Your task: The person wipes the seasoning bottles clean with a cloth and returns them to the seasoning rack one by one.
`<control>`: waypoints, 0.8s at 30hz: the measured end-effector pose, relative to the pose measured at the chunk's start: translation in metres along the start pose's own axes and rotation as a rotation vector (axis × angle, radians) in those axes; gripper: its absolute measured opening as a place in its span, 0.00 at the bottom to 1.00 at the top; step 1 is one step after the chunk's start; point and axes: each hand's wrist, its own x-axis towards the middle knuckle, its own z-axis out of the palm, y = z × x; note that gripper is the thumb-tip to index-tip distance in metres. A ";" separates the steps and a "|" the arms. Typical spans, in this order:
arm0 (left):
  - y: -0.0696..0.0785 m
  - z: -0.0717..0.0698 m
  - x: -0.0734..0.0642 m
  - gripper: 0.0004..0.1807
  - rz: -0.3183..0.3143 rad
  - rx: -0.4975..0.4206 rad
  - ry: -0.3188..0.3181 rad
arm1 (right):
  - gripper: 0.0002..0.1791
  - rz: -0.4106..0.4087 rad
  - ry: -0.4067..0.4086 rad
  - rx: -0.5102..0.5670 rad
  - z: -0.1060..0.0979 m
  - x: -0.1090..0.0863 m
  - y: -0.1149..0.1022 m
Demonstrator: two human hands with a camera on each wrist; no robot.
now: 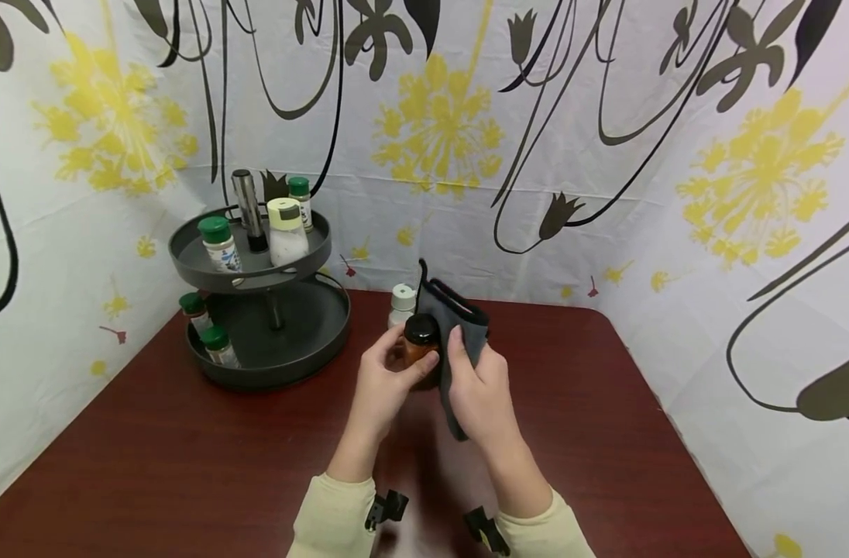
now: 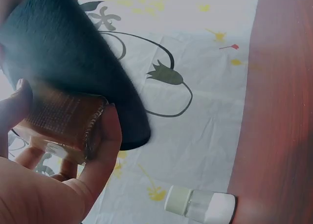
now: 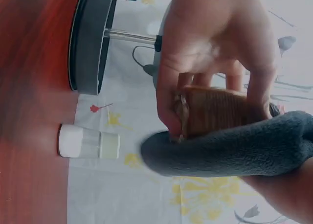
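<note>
Left hand (image 1: 386, 380) has the jar (image 1: 416, 353), fingers and thumb wrapped round its amber body, lid (image 1: 421, 328) up, held off the worktop (image 1: 571, 403) in front of the person. Right hand (image 1: 482, 391) grips the folded grey cloth (image 1: 461, 312), thumb on the near side, and the cloth lies along the jar's right flank, looks like contact in both wrist views. Step in hand reads as a wipe. To do it well: keep the left grip firm but not crushing, jar is probably smooth and could turn under rubbing. Press the cloth flat with the right thumb and fingers backing it, so the pad does the work and not a loose edge. Turn the jar in the left fingers in small steps rather than chasing round it with the cloth; left fingers cover part of the wall, so regrip to reach that patch. Keep the lid out of the twist or it may loosen. Watch the cloth's hanging end and the elbows: bottle (image 1: 401, 302) stands just behind the jar, stand (image 1: 257, 379) off to the left, room to work nearer the body
</note>
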 end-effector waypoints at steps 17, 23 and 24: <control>-0.004 -0.003 0.000 0.29 0.005 0.017 0.072 | 0.34 0.185 -0.136 -0.202 0.010 -0.001 0.032; -0.003 0.002 -0.001 0.29 -0.007 -0.011 0.040 | 0.30 0.139 -0.096 -0.146 0.001 0.001 0.018; -0.003 0.002 -0.001 0.29 -0.011 -0.018 0.034 | 0.29 0.103 -0.073 -0.120 -0.001 0.000 0.015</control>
